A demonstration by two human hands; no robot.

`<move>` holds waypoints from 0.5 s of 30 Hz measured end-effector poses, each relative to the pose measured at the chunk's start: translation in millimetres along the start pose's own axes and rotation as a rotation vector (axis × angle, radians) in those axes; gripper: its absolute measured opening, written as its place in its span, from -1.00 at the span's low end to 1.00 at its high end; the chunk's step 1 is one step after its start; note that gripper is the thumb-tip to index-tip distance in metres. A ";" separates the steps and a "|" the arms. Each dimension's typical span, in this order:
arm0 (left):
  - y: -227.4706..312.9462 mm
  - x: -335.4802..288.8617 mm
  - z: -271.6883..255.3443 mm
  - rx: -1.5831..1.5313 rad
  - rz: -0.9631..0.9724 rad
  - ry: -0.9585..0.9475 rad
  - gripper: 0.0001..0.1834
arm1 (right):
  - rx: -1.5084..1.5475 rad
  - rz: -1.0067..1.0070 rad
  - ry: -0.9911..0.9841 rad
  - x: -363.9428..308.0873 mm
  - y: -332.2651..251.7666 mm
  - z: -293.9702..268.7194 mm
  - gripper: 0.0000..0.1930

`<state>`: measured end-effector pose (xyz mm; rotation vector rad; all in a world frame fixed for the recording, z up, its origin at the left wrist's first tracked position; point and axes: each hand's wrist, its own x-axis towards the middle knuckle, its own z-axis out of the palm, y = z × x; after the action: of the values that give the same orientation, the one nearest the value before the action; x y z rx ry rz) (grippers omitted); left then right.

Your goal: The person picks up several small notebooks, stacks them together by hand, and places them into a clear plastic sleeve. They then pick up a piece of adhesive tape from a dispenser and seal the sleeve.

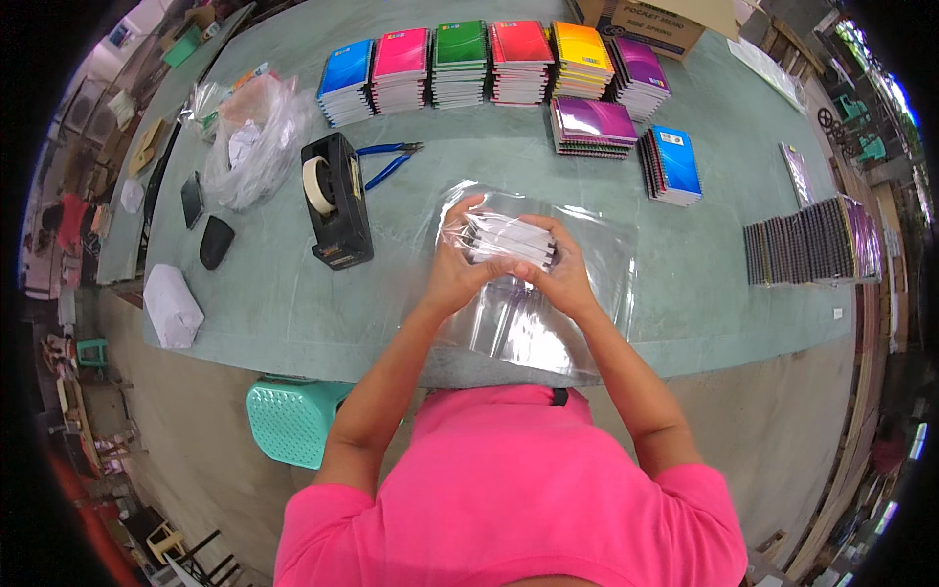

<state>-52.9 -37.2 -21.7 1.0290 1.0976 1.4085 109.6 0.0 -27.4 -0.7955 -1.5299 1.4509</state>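
Note:
Both my hands hold a small stack of notebooks (511,241), edge-on, inside a clear plastic bag (528,328) over the green table (293,303). My left hand (456,270) grips the stack's left end through the plastic. The right end is clasped by my right hand (559,272). A pile of further clear bags lies flat under my hands, reaching the table's near edge.
A black tape dispenser (336,201) stands left of my hands, with blue-handled pliers (389,159) behind it. Stacks of coloured notebooks (489,64) line the far edge; more lie at right (673,164) and in a row (810,241). Crumpled plastic (252,142), white bundle (172,305), teal stool (291,419).

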 end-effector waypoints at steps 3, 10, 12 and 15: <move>9.7 7.7 4.6 0.316 0.142 -0.055 -0.47 | -0.022 0.005 0.141 8.0 11.6 4.9 -0.68; 25.4 1.5 6.0 0.221 -0.067 0.110 -0.77 | 0.075 -0.012 0.100 7.3 -21.2 8.6 -0.50; 61.2 4.8 -0.8 0.140 0.358 0.116 -0.80 | 0.122 -0.175 0.042 9.7 -48.7 -7.5 -0.39; 133.5 -15.9 -14.5 0.624 0.446 -0.206 -0.79 | -0.036 -0.191 0.121 -8.4 -55.5 -51.1 -0.48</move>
<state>-93.6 -61.6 104.9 1.9179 1.2305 1.2722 165.1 8.3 23.8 -0.7238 -1.5005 1.2172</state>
